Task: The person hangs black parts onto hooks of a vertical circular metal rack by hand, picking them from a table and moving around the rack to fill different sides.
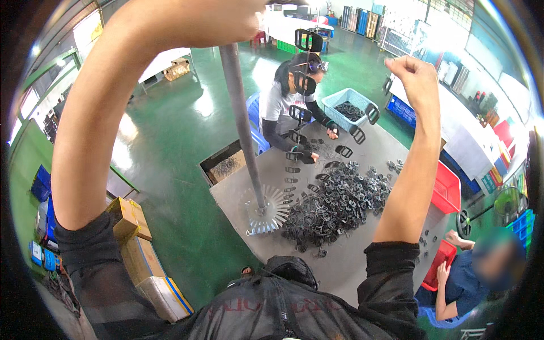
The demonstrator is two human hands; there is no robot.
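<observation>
My left hand [226,22] is raised at the top edge, over the upper end of a grey metal pole [241,107]; its fingers are blurred and partly cut off. My right hand [416,79] is lifted at the right, fingers pinched together on one end of a string of black plastic buckles [343,151]. The string sags in a long loop over the table and rises past the pole to the top edge. Around the pole's lower end sits a metal disc with radiating prongs [262,224]. Beside it lies a big heap of loose black buckles [328,215].
Across the grey table [238,198], a person in a white shirt [272,105] handles small pieces near a light-blue basket [345,99]. At the right sits another person in dark blue [467,280] with a red tray [439,266]. Cardboard boxes [136,249] stand at left.
</observation>
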